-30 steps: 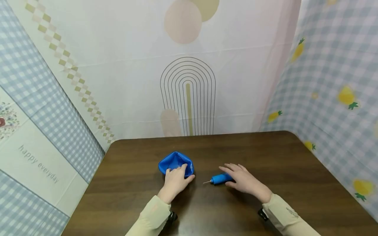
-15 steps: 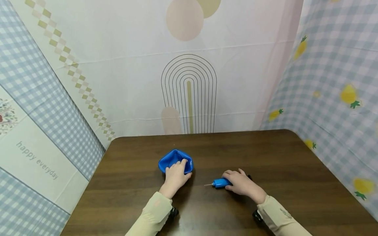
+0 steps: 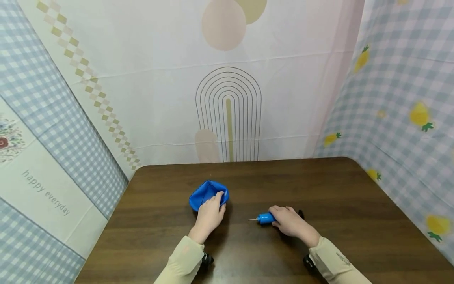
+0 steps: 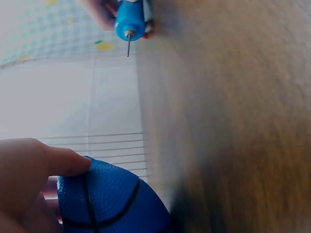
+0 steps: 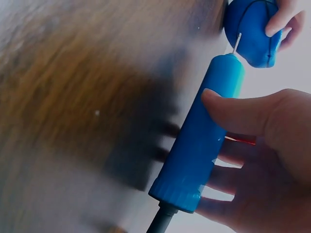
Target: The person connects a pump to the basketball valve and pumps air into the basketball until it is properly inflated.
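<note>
A deflated blue ball (image 3: 203,196) with black seam lines lies caved in like a bowl, left of the table's middle. My left hand (image 3: 210,215) pinches its near right rim, fingers inside the hollow and thumb outside; the thumb (image 4: 68,161) shows on the pebbled skin in the left wrist view. To the right, my right hand (image 3: 291,221) grips a blue hand pump (image 5: 197,141), thumb on one side and fingers round the other. A thin metal needle (image 3: 252,219) sticks out of the pump's front toward the ball, apart from it. A black handle (image 5: 161,221) extends from its rear.
Both hands work over a dark brown wooden table (image 3: 248,177). A white printed cloth (image 3: 159,98) hangs behind its far edge, with checked cloths (image 3: 397,130) at the sides. Black straps with small devices (image 3: 206,260) sit at both wrists.
My right hand has come down over the pump, and its fingers, earlier spread above it, now curl round it. The left hand keeps its place at the ball's rim, its fingers closer on it.
</note>
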Motion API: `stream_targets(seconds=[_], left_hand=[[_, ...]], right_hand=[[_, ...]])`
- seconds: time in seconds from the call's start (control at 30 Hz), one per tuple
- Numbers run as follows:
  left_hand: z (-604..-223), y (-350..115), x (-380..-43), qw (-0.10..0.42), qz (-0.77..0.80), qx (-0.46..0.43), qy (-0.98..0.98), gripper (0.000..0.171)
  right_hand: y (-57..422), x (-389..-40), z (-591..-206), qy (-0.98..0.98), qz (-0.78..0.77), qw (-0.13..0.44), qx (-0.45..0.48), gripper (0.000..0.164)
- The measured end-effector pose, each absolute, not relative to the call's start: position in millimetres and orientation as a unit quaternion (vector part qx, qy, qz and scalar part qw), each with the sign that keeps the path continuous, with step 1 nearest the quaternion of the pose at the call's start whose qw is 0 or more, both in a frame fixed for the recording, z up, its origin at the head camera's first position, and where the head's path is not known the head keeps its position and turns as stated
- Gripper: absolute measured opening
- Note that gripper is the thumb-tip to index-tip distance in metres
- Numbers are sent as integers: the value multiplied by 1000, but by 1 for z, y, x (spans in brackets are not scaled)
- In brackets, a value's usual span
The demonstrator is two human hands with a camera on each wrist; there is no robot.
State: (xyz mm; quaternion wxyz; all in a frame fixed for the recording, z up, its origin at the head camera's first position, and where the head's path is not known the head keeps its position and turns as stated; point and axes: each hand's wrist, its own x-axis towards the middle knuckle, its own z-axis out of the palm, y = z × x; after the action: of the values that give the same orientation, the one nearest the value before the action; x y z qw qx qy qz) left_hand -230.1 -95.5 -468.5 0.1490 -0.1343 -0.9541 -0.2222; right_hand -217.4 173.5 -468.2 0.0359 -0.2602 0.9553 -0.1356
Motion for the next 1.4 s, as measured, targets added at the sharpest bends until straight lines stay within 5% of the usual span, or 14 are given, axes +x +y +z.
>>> stream_targets(seconds=[0.53,0.9,1.4], left_hand=[[-474,-105,-227,207,-233,-155,-937,35],[-471,-98,-222,226,-213,-180,-933,32],[-469,-95,-215,173,-254,-178,-935,35]], right_hand=[[165,-220,-469,950,-154,-8,-272,18],[152,-210,-438,947,-148,-108,-264,36],[149,-202,-426,947,-101,-142,-270,37]])
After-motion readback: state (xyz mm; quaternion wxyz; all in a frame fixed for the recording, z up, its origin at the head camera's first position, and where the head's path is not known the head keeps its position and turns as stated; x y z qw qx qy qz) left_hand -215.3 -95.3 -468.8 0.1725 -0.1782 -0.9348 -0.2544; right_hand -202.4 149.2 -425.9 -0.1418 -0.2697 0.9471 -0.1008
